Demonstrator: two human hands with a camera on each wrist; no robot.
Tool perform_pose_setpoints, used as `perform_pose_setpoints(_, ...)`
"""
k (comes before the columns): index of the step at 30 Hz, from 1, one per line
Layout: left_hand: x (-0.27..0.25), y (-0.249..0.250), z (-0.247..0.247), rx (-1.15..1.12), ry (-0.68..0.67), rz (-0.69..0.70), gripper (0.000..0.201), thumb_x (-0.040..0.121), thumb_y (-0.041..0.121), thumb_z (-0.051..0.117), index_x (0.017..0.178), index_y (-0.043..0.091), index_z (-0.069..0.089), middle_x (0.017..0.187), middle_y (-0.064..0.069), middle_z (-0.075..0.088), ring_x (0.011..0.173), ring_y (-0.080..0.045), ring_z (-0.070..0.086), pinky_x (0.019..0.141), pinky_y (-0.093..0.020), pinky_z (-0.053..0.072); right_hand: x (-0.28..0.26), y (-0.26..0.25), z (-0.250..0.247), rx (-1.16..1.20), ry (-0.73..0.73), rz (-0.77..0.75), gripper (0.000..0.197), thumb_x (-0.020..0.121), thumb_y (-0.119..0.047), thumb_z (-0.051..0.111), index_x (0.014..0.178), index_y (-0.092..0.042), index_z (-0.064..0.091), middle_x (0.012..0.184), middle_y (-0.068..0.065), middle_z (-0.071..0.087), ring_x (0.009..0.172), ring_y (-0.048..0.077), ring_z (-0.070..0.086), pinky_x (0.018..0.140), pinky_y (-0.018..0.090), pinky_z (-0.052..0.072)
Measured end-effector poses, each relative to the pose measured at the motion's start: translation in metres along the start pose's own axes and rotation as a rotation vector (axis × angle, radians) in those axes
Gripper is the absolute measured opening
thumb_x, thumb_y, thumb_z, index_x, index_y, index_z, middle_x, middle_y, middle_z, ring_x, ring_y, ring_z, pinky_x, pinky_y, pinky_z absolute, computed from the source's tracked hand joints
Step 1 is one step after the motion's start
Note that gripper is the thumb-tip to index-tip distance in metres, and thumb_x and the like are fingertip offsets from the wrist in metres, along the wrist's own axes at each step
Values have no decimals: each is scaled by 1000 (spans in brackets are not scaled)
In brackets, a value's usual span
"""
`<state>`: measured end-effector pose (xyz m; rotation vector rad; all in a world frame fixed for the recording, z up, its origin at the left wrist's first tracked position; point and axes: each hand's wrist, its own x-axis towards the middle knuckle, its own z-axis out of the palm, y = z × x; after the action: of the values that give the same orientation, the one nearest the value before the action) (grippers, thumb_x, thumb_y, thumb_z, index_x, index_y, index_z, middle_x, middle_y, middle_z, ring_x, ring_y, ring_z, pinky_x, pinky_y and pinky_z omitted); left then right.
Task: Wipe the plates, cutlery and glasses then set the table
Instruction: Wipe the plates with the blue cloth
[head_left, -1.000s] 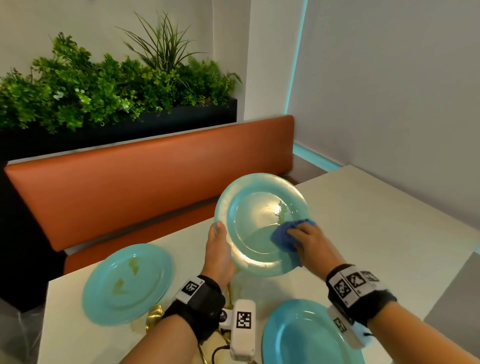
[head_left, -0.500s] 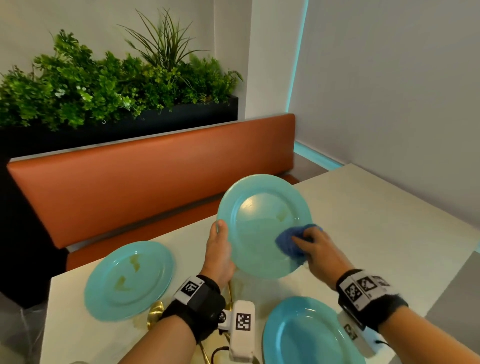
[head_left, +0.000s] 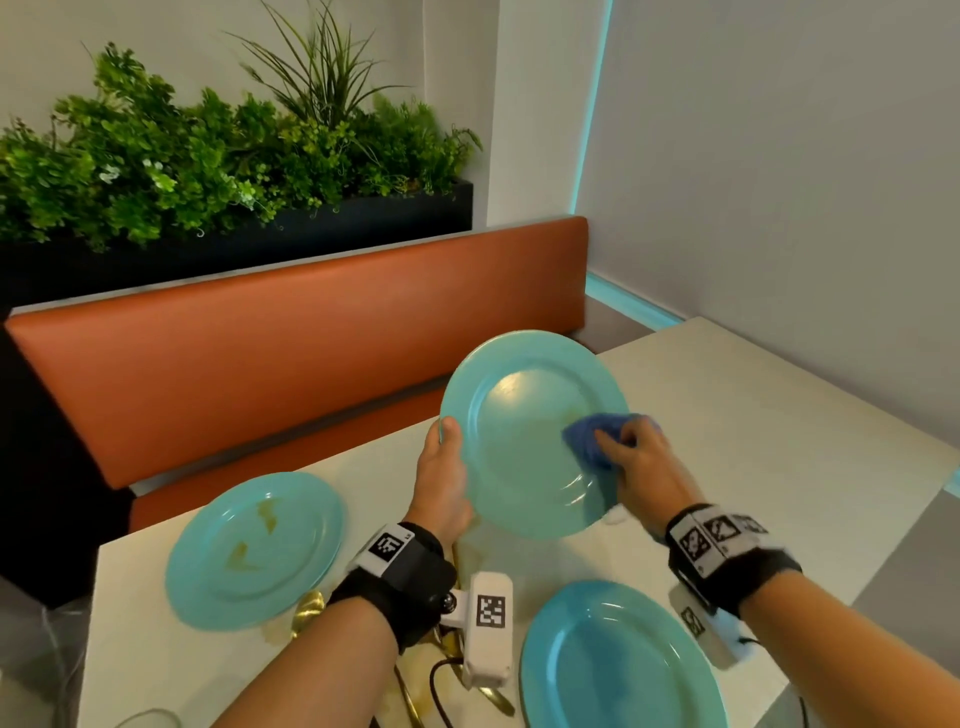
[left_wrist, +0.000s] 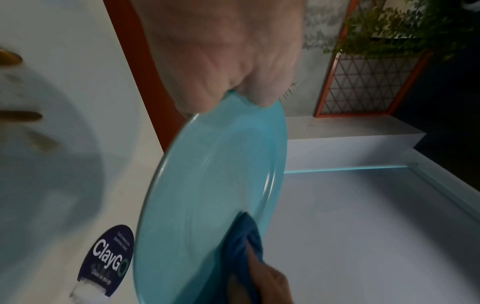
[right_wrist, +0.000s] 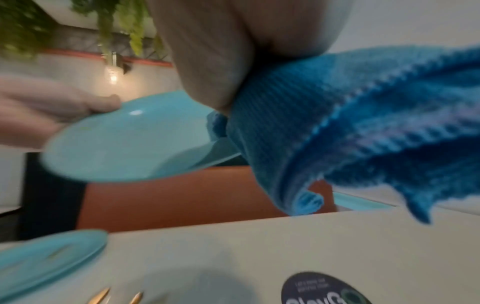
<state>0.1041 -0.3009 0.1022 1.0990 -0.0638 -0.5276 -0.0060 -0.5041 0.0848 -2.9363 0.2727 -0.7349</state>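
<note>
My left hand (head_left: 441, 475) grips the left rim of a turquoise plate (head_left: 519, 431) tilted up above the table, thumb on its face. My right hand (head_left: 641, 470) holds a bunched blue cloth (head_left: 592, 436) against the plate's right side. In the left wrist view the plate (left_wrist: 207, 195) runs edge-on from my hand down to the cloth (left_wrist: 244, 246). The right wrist view shows the cloth (right_wrist: 350, 131) spilling from my palm beside the plate (right_wrist: 124, 139). A stained turquoise plate (head_left: 254, 551) lies at the left and another plate (head_left: 618, 660) lies near me.
Gold cutlery (head_left: 306, 613) lies on the cream table (head_left: 753, 431) under my left wrist. A glass rim (head_left: 148, 719) shows at the bottom left. A round dark sticker (right_wrist: 322, 290) is on the table. An orange bench (head_left: 291, 353) and planter (head_left: 208, 156) stand behind.
The cloth slid down to the plate's lower right half a second ago, then back up its right side. The plate stays held in the left hand, tilted a little differently.
</note>
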Motion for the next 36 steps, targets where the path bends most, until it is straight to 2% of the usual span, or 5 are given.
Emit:
perform_pose_setpoints(3, -1, 0, 15, 6, -32, 12, 26, 103, 34, 29, 113, 28, 52, 116, -9, 63, 104, -27, 62, 93, -43, 50, 30, -20, -6, 12, 86, 126, 35, 53, 8, 58, 85, -1, 69, 78, 26, 57, 63, 42, 60, 47, 39, 50)
perform_pose_setpoints(10, 5, 8, 6, 45, 26, 57, 26, 103, 33, 32, 109, 24, 56, 117, -10, 64, 107, -30, 63, 96, -48, 49, -21, -63, 18, 97, -76, -313, 45, 71, -14, 40, 113, -24, 54, 97, 1, 49, 74, 28, 64, 51, 32, 55)
perform_pose_setpoints(18, -6, 0, 7, 83, -78, 12, 28, 102, 36, 30, 110, 28, 56, 120, -7, 64, 112, -27, 61, 100, -48, 47, 50, -31, -15, -8, 43, 132, 39, 66, 3, 56, 103, 0, 66, 93, 29, 56, 77, 48, 58, 56, 44, 50)
perform_pose_setpoints(29, -9, 17, -20, 65, -107, 13, 31, 103, 36, 28, 104, 29, 57, 113, -7, 66, 105, -26, 63, 89, -42, 53, -29, -51, 16, 17, -141, -471, 50, 66, -12, 36, 111, -25, 53, 101, 0, 46, 78, 21, 59, 63, 25, 55)
perform_pose_setpoints(36, -12, 1, -15, 112, -169, -51, 33, 102, 36, 28, 117, 26, 56, 125, -6, 62, 118, -24, 58, 104, -46, 44, 49, -9, -12, 136, 135, 240, 38, 73, -5, 44, 102, -8, 68, 95, 23, 52, 89, 41, 52, 75, 35, 37)
